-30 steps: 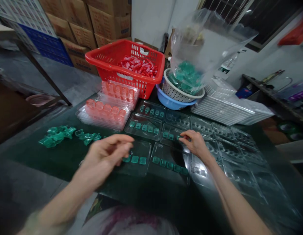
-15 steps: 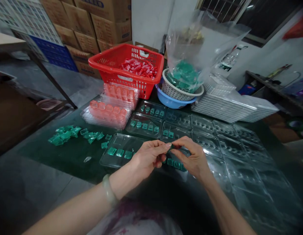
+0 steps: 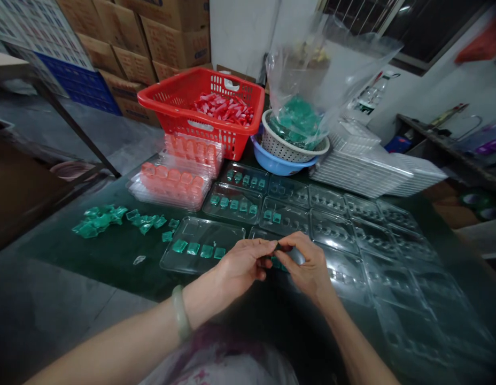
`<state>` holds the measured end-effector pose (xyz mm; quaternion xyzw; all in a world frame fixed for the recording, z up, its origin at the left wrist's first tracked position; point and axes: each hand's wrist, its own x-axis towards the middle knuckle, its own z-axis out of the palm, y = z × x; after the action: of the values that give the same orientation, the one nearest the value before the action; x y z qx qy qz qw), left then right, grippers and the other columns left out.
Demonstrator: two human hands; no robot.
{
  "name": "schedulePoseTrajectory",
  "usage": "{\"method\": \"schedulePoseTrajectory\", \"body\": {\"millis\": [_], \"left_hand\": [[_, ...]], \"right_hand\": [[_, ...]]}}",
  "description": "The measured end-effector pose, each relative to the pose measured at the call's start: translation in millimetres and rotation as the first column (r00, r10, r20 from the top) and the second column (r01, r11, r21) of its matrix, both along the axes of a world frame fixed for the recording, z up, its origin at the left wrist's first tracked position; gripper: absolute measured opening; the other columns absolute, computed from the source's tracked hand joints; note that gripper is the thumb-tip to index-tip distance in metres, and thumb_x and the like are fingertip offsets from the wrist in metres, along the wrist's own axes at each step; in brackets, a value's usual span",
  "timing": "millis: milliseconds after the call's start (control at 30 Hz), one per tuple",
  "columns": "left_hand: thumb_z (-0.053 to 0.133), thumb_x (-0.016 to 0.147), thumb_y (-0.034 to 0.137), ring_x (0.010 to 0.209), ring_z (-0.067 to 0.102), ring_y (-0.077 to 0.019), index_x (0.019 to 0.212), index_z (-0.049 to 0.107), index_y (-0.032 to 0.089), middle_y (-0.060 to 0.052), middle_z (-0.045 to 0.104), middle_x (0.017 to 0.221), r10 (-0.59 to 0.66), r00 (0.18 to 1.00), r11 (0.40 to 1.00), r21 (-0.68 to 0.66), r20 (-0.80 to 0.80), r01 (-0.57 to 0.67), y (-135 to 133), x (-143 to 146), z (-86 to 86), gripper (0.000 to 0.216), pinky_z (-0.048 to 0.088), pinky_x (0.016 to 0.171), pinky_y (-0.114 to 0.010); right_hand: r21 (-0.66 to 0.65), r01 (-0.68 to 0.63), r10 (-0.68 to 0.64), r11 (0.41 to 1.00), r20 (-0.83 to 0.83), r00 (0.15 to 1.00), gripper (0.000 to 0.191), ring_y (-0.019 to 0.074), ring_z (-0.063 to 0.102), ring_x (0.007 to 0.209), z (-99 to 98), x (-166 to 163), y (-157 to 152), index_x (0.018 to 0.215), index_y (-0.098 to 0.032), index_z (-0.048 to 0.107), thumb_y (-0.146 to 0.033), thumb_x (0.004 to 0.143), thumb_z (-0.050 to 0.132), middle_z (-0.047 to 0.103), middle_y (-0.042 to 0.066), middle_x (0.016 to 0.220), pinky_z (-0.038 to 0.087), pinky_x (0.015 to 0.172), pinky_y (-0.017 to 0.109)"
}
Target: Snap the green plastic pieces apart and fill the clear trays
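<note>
My left hand and my right hand meet fingertip to fingertip over the table. Both pinch a small dark green piece, mostly covered by the fingers. Just left of my left hand lies a clear plastic tray with a row of green translucent square pieces in it. Another clear tray, partly hidden, is under my hands with green pieces showing. Beyond them a tray also carries a row of green pieces. Loose green pieces form a pile at the left.
Clear trays cover the table's right side. Stacked trays with pink-orange cups stand behind, near a red basket of red and pink pieces. A grey colander with bagged green pieces sits in a blue basin. More trays are stacked right.
The view has shifted slightly, moving the scene a little left. Both hands stay together at the small green piece, with the fingers slightly changed in position.
</note>
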<state>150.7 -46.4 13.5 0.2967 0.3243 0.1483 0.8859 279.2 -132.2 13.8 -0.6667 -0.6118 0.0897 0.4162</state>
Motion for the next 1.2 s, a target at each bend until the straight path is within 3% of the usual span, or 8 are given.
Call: {"method": "schedulePoseTrajectory", "body": {"millis": [233, 367, 633, 733, 833, 967, 1067, 1200], "left_hand": [[0.071, 0.062, 0.033, 0.051, 0.045, -0.0075, 0.064, 0.063, 0.013, 0.000, 0.052, 0.061, 0.017, 0.999, 0.984, 0.178, 0.046, -0.025, -1, 7, 10.8, 0.021, 0.027, 0.043, -0.020], [0.069, 0.065, 0.036, 0.055, 0.048, -0.0086, 0.079, 0.066, 0.016, -0.001, 0.056, 0.069, 0.148, 0.989, 0.928, 0.348, -0.010, -0.136, 15, -8, 24.2, 0.024, 0.030, 0.042, -0.019], [0.070, 0.065, 0.023, 0.054, 0.048, -0.0061, 0.080, 0.067, 0.014, 0.000, 0.061, 0.072, 0.752, 0.657, 0.431, 0.790, -0.047, -0.436, 68, -127, 43.8, 0.018, 0.034, 0.048, -0.018], [0.070, 0.066, 0.029, 0.056, 0.049, -0.0070, 0.086, 0.067, 0.016, 0.001, 0.061, 0.073, 0.870, 0.491, 0.239, 0.909, -0.045, -0.341, 86, -172, 34.5, 0.024, 0.033, 0.048, -0.017], [0.063, 0.071, 0.036, 0.057, 0.049, -0.0093, 0.099, 0.064, 0.015, 0.000, 0.061, 0.072, 0.915, 0.385, 0.201, 0.964, -0.122, -0.174, 99, -210, 21.4, 0.034, 0.035, 0.048, -0.019], [0.060, 0.071, 0.035, 0.076, 0.056, -0.0185, 0.107, 0.060, 0.011, -0.009, 0.062, 0.091, 0.847, 0.432, 0.239, 0.948, -0.308, 0.209, 116, -244, 3.6, 0.043, 0.044, 0.062, -0.027], [0.065, 0.065, 0.028, 0.101, 0.050, -0.0251, 0.118, 0.053, 0.017, -0.010, 0.054, 0.115, 0.740, 0.539, 0.148, 0.879, -0.402, 0.453, 124, -248, -10.6, 0.056, 0.042, 0.084, -0.036], [0.056, 0.069, 0.018, 0.098, 0.050, -0.0235, 0.115, 0.054, 0.017, -0.010, 0.050, 0.112, 0.786, 0.512, 0.056, 0.865, -0.347, 0.499, 125, -230, -25.6, 0.046, 0.042, 0.085, -0.036]], "right_hand": [[-0.057, 0.008, -0.011, 0.998, -0.051, 0.999, 0.005, 0.0126, 0.054, 0.065, 15.6, 15, 3, 0.077, -0.020, 0.058, -0.025, 0.076, 0.060, 0.056, -0.001, 0.069, 0.042, 0.064, 0.026], [-0.046, 0.159, -0.142, 0.986, 0.253, 0.957, 0.009, 0.0157, 0.055, 0.069, 6.8, 54, 25, 0.079, -0.020, 0.061, -0.027, 0.075, 0.060, 0.059, 0.001, 0.070, 0.040, 0.067, 0.029], [-0.307, 0.248, -0.007, 0.919, 0.617, 0.787, 0.010, 0.0191, 0.058, 0.074, -17.9, 83, 56, 0.080, -0.020, 0.066, -0.024, 0.076, 0.058, 0.066, 0.005, 0.079, 0.037, 0.068, 0.032], [-0.333, 0.219, 0.049, 0.917, 0.640, 0.767, 0.013, 0.0222, 0.059, 0.078, -20.8, 78, 58, 0.081, -0.019, 0.066, -0.023, 0.077, 0.055, 0.067, 0.007, 0.082, 0.038, 0.068, 0.034], [-0.333, 0.178, 0.106, 0.926, 0.681, 0.725, 0.017, 0.0245, 0.060, 0.077, -32.6, 86, 56, 0.079, -0.019, 0.067, -0.024, 0.078, 0.050, 0.068, 0.010, 0.082, 0.040, 0.069, 0.037], [-0.351, 0.091, 0.157, 0.932, 0.618, 0.770, 0.021, 0.0254, 0.063, 0.071, -61.1, 116, 57, 0.080, -0.020, 0.069, -0.028, 0.072, 0.052, 0.068, 0.016, 0.084, 0.043, 0.064, 0.039], [-0.361, 0.059, 0.148, 0.931, 0.518, 0.843, 0.028, 0.0259, 0.064, 0.064, -67.0, 132, 57, 0.091, -0.021, 0.069, -0.030, 0.068, 0.055, 0.068, 0.020, 0.082, 0.043, 0.056, 0.038], [-0.384, 0.199, 0.029, 0.902, 0.513, 0.858, 0.044, 0.0247, 0.061, 0.050, -44.0, 113, 57, 0.113, -0.023, 0.058, -0.036, 0.071, 0.057, 0.068, 0.011, 0.070, 0.040, 0.046, 0.036]]}}
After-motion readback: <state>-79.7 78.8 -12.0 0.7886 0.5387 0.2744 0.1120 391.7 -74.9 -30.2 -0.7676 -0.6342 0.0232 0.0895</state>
